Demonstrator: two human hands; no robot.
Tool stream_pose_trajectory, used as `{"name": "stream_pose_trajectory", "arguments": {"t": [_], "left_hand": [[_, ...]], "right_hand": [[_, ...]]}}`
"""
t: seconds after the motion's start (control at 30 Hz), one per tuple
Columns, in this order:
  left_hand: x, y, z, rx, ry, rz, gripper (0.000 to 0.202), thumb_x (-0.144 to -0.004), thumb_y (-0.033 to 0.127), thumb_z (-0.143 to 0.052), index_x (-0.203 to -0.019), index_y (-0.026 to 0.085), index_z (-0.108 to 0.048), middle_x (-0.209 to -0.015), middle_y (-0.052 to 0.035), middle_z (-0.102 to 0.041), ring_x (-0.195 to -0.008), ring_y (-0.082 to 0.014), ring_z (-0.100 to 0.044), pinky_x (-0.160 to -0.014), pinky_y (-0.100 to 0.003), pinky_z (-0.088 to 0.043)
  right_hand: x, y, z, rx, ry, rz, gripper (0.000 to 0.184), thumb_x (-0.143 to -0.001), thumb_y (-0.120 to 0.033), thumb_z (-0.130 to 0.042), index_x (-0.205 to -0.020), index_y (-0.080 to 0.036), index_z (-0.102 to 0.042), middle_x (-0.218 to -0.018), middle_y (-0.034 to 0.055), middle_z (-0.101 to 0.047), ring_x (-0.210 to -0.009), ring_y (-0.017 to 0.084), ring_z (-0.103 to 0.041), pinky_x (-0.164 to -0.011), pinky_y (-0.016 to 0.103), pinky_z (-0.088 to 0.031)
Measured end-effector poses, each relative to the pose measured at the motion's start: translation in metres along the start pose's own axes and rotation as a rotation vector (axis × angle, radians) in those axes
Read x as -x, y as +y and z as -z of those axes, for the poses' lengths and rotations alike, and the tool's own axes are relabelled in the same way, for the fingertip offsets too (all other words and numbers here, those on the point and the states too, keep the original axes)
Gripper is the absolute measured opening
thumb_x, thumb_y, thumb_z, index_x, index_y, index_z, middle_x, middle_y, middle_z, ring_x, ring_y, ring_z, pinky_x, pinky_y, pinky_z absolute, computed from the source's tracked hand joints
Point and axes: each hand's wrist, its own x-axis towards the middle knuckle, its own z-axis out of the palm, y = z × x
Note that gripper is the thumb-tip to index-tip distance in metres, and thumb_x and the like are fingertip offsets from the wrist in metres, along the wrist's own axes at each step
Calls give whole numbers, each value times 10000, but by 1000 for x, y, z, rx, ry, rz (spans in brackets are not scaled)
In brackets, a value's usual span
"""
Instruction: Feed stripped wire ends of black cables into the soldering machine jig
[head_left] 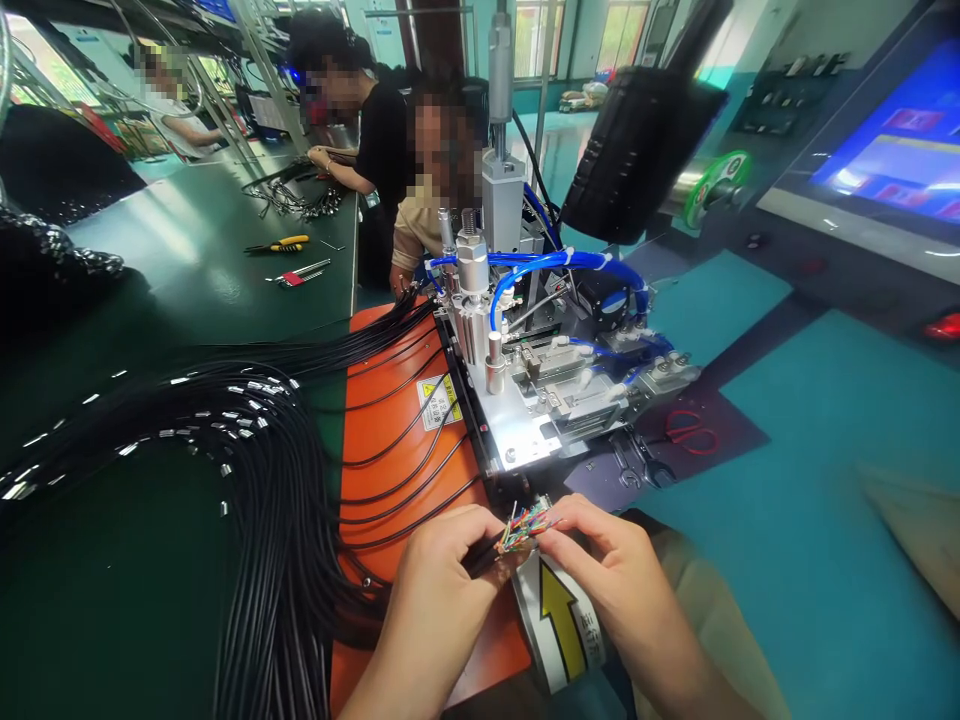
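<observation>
My left hand (450,565) is closed around a bunch of black cables (486,556) at the front of the machine. Thin multicoloured wires (521,530) fan out from the stripped cable ends. With thumb and fingers pinched together, my right hand (604,555) grips the tips of these wires. Just below the hands, a white plate with a yellow arrow (559,610) is partly covered by them. Beyond them stands a metal machine (517,410) with cylinders and blue air hoses (555,262). Several black cables run over the orange board (382,400) to its edge.
A thick bundle of black cables (277,450) lies across the green table (97,570). Pliers (281,244) and a small red-handled tool (300,275) lie farther back. Wrenches (641,465) and red-handled scissors (691,432) sit right of the machine. Co-workers (379,130) are behind it; a screen (900,150) stands right.
</observation>
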Motion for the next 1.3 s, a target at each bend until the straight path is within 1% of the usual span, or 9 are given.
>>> {"name": "stream_pose_trajectory", "arguments": {"t": [0.2,0.3,0.5,0.63,0.8,0.87,0.97,1.2,1.3], "left_hand": [[3,1,-2,54,93,-8,126,-659,180,-589,-535,170,-576,-538,28,-527,-526,-123,-457,-486,-185,-302],[2,1,-2,128,86,6,89,-642,155,-572,-558,175,-595,-566,17,-566,-547,-134,-488,-503,-187,-335],[2,-2,-3,141,67,35,137,-638,116,-494,-518,168,-535,-523,26,-464,-487,-118,-424,-451,-187,-292],[1,-3,-4,98,70,-36,151,-659,127,-491,-517,160,-527,-554,17,-460,-539,-123,-416,-493,-190,-296],[-1,-5,-3,84,53,-52,204,-690,171,-535,-487,154,-524,-529,22,-469,-522,-121,-406,-485,-198,-285],[-1,-5,-3,87,40,-48,200,-702,184,-545,-504,152,-542,-539,21,-481,-537,-127,-422,-500,-202,-294],[-1,-5,-3,87,20,-23,182,-715,195,-547,-540,148,-562,-555,18,-492,-557,-134,-437,-517,-207,-302],[-1,-6,0,213,-3,-56,265,-775,345,-541,-604,144,-567,-608,4,-488,-592,-142,-440,-532,-216,-317],[-2,-7,1,241,-18,-80,243,-780,344,-550,-659,140,-601,-662,-15,-517,-651,-161,-473,-583,-229,-341]], "right_hand": [[-1,-8,-1,-219,-81,-202,177,-703,-319,-588,-705,-149,-638,-729,50,-635,-730,201,-556,-690,299,-422],[-1,-6,-3,-183,-59,-189,173,-728,-314,-576,-682,-157,-631,-719,49,-635,-709,201,-558,-659,304,-421],[11,5,-12,537,145,464,155,-822,-142,-492,-729,-185,-608,-675,23,-603,-685,184,-501,-702,356,-318],[16,7,-14,689,99,615,174,-829,-104,-491,-677,-175,-538,-637,10,-556,-649,167,-462,-677,341,-293],[12,-3,-3,661,158,499,103,-843,-195,-523,-745,-191,-493,-710,18,-522,-700,189,-459,-653,322,-296],[7,-8,0,663,106,476,39,-854,-184,-491,-877,-206,-514,-823,34,-538,-789,209,-457,-696,337,-298],[0,-11,-2,611,23,440,115,-857,-156,-431,-801,-208,-517,-801,26,-528,-769,202,-438,-680,334,-293],[-6,-12,-19,-261,-25,8,166,-826,-294,-467,-720,-177,-514,-712,18,-515,-702,173,-492,-660,286,-426],[-4,-12,-18,-260,42,-3,149,-802,-328,-527,-777,-182,-526,-766,12,-543,-760,172,-518,-705,269,-424]]}}
